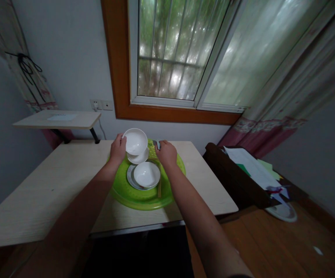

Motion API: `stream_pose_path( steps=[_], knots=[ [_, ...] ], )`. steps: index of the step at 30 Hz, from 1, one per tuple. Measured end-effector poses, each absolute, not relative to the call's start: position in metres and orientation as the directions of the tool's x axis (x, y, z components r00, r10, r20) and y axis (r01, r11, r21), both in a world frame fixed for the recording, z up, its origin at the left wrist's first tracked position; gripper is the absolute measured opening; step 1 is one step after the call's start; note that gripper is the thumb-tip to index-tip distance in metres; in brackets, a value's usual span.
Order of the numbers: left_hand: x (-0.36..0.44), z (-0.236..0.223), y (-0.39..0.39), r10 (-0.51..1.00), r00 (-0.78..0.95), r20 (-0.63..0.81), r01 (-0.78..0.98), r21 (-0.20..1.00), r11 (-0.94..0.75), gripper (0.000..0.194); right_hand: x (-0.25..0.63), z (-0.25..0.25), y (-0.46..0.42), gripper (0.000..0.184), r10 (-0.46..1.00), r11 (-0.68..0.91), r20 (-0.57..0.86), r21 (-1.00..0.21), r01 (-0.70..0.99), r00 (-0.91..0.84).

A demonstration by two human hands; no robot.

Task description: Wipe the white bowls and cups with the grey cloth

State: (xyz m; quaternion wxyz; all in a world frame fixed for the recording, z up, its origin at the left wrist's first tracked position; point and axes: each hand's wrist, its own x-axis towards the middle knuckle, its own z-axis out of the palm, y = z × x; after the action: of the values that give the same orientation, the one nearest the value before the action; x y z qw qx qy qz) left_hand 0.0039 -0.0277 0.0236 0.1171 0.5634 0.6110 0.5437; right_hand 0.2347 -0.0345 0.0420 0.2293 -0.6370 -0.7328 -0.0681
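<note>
Above the green tray [144,204], the left hand [118,149] grips a tilted white bowl [136,141] at its rim; probably light, smooth and breakable, it is best held there. The right hand [167,153] grips a grey object [157,145].

Your camera sits on your head and looks forward and down along your forearms [198,210] to your left hand [118,150] and right hand [167,153], both near mid-view. Its wide view takes in the green tray [144,202] under them, the window [170,46] beyond them and the floor [254,243] rightward of your right hand.
</note>
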Motion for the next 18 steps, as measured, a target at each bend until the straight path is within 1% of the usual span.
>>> stream_pose_path(
  steps=[2, 3, 7, 11, 13, 16, 18],
  knots=[
    [0.004, 0.025, -0.029, 0.827, -0.327, 0.457, 0.597, 0.779, -0.194, 0.038, 0.236, 0.038, -0.032, 0.047, 0.952, 0.126, 0.297, -0.176, 0.976, -0.069],
    [0.005, 0.026, -0.029, 0.833, -0.319, 0.452, 0.615, 0.767, -0.180, 0.038, 0.236, 0.036, -0.031, 0.048, 0.969, 0.125, 0.233, -0.161, 0.979, -0.085],
    [0.005, 0.026, -0.028, 0.852, -0.278, 0.444, 0.684, 0.714, -0.149, 0.039, 0.233, 0.027, -0.031, 0.055, 0.979, 0.203, 0.014, -0.109, 0.973, -0.202],
    [0.007, 0.025, -0.027, 0.877, -0.238, 0.418, 0.758, 0.645, -0.102, 0.037, 0.232, 0.019, -0.030, 0.066, 0.941, 0.305, -0.129, -0.078, 0.949, -0.313],
    [0.008, 0.026, -0.027, 0.886, -0.216, 0.409, 0.801, 0.594, -0.079, 0.038, 0.233, 0.015, -0.029, 0.063, 0.917, 0.356, -0.172, -0.053, 0.933, -0.360],
    [0.010, 0.027, -0.030, 0.900, -0.192, 0.392, 0.861, 0.507, -0.037, 0.040, 0.234, 0.010, -0.027, 0.047, 0.896, 0.383, -0.230, -0.027, 0.923, -0.379],
    [0.012, 0.028, -0.032, 0.906, -0.198, 0.375, 0.892, 0.453, 0.008, 0.042, 0.234, 0.008, -0.026, 0.042, 0.891, 0.385, -0.253, -0.018, 0.923, -0.376]
  ],
)
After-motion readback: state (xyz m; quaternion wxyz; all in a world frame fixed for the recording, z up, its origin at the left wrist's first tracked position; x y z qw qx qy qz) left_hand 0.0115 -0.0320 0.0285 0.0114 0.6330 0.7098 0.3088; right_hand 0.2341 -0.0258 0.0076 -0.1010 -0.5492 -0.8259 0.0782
